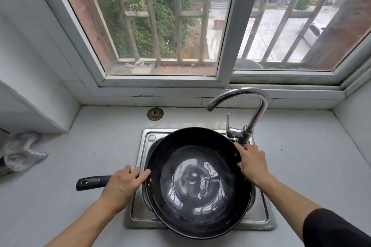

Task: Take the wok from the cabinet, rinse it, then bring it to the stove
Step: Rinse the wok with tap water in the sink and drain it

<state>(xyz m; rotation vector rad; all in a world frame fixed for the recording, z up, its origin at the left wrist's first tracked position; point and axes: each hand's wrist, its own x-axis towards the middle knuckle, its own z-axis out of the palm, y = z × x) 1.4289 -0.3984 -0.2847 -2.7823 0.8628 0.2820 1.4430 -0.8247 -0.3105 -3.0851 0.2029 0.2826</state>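
The wok (197, 182) sits over the sink (140, 212) holding water, left hand (122, 183) gripping where handle (93, 182) meets rim, right hand (252, 163) pressing the far rim, and a careless tilt could slosh water onto the counter (80, 146).

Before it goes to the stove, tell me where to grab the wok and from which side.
Take the handle, coming from the left. It sticks out level over the counter, bare at its outer end, made for a wrapped grip. The left hand already lies at its root. The wok holds water, so steady the right rim with the right hand.
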